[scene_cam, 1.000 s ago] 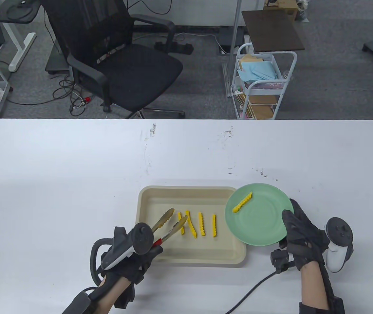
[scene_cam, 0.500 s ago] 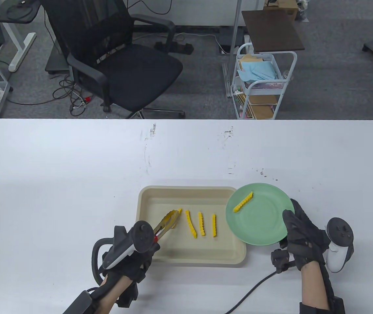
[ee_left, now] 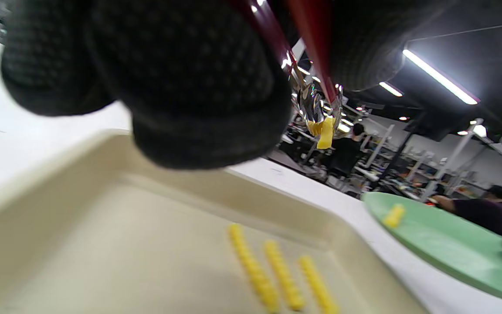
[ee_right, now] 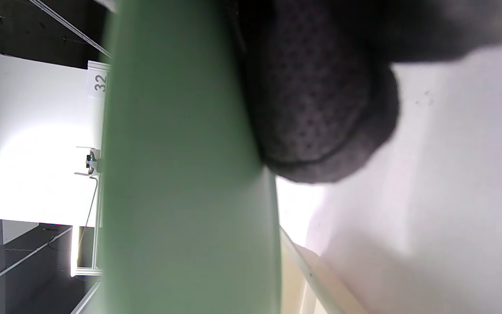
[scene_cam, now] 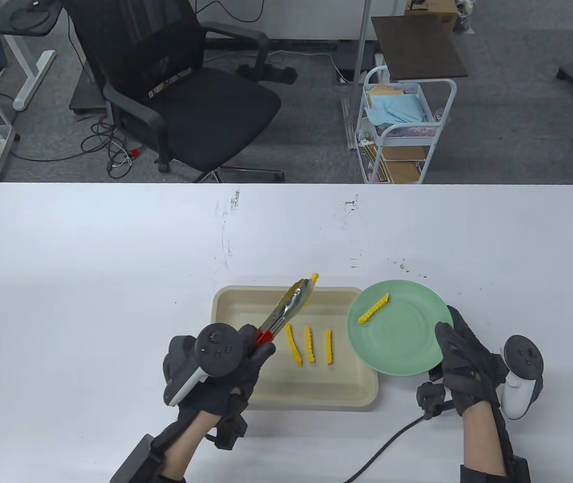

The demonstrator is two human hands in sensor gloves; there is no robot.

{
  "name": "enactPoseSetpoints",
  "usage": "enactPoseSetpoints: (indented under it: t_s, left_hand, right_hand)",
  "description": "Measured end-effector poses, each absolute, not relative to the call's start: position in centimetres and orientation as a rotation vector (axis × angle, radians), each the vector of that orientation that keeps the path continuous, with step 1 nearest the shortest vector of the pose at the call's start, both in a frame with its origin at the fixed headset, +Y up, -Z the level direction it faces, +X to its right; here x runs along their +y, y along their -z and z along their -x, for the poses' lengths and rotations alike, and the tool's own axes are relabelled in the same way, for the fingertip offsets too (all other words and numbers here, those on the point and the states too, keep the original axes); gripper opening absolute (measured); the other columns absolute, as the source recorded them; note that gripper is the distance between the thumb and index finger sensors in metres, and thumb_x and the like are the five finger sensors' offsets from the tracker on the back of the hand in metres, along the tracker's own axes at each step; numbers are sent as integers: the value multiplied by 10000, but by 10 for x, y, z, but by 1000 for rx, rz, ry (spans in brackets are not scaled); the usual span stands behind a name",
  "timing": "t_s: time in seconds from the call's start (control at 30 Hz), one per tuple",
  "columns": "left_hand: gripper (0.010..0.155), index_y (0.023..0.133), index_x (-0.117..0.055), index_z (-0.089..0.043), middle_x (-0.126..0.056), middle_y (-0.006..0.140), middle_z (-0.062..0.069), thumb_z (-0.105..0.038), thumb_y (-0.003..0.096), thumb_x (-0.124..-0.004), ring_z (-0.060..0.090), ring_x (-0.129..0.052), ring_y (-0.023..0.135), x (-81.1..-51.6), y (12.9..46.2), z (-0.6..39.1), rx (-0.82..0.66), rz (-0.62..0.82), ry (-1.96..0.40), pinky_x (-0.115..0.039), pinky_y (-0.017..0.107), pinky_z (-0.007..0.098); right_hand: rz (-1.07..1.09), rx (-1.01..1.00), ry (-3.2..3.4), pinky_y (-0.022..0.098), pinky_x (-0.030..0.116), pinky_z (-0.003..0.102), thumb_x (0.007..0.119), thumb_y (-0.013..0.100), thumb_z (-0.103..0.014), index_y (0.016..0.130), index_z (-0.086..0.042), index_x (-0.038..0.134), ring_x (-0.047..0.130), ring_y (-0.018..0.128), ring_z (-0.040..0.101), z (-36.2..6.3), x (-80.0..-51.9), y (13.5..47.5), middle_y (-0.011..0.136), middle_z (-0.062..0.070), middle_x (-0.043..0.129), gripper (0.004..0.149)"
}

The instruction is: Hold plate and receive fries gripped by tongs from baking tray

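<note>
My left hand (scene_cam: pixel 238 365) grips metal tongs (scene_cam: pixel 286 307) with red handles. The tongs are closed on one yellow crinkle fry (scene_cam: pixel 314 277), lifted above the far rim of the beige baking tray (scene_cam: pixel 226 302); the fry also shows in the left wrist view (ee_left: pixel 325 133). Three fries (scene_cam: pixel 310 344) lie in a row in the tray. My right hand (scene_cam: pixel 462 359) holds the green plate (scene_cam: pixel 407 337) by its right edge, lifted over the tray's right corner. One fry (scene_cam: pixel 374 308) lies on the plate. In the right wrist view the plate (ee_right: pixel 181 174) fills the middle.
The white table (scene_cam: pixel 90 261) stretches around the tray. A cable (scene_cam: pixel 392 443) runs from my right glove toward the front edge. A black office chair (scene_cam: pixel 175 90) and a white cart (scene_cam: pixel 402 131) stand beyond the table's far edge.
The tongs closed on the leftmost fry in the tray and lifted it up and to the right, toward the plate. My right hand and the plate stayed still.
</note>
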State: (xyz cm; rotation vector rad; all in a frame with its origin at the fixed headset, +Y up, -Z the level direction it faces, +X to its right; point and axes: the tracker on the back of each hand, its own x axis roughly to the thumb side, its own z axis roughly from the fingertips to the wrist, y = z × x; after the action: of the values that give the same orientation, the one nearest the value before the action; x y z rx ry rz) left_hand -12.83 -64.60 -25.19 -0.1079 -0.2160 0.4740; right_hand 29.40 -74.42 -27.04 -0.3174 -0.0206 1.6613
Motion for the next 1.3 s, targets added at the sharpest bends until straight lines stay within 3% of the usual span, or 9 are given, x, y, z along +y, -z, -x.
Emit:
enactPoseSetpoints:
  t_s: [0.27,0.7,0.97,1.13,1.3]
  left_hand:
    - [664,1026,-696,-24,-1009,622,34,-522,587,-677,84,-1027,226,-655,254,51,-377,178,-381,-873,344,466]
    - [680,1035,-687,-38,-1001,633,22,-540,577,-705,91,-1014,245,-662,254,22,-407,206,-244,-856,355,480]
    - [817,1075,-577,-6,-956,700,38,-633,561,-667,81,-997,290,-651,249,50,-394,169,-284,-844,368,485]
    - [847,1077,-554,11,-946,711,49,-650,558,-661,83,-995,294,-642,249,95,-291,136,-324,-842,363,487]
    - [858,1076,-552,21,-945,711,58,-654,559,-665,83,-996,293,-654,246,139,-164,178,-270,-844,358,489]
  right_hand:
    - [325,-5,-1640,74,880,336,686,509,-326,1003,-90,521,1044,176,242,-294,-747,271,742,175,832,572]
    - [316,7,-1643,79,877,340,686,510,-326,1004,-94,521,1042,179,249,-293,-748,272,744,174,832,570]
    - [321,-8,-1634,81,876,340,685,510,-329,1006,-99,519,1040,182,249,-296,-747,271,747,173,829,571]
    - [327,-16,-1625,82,876,340,684,510,-330,1006,-100,518,1040,183,248,-298,-747,270,748,172,828,571]
    - [334,-19,-1626,82,875,340,684,511,-330,1007,-99,517,1040,183,248,-299,-747,270,749,172,827,572]
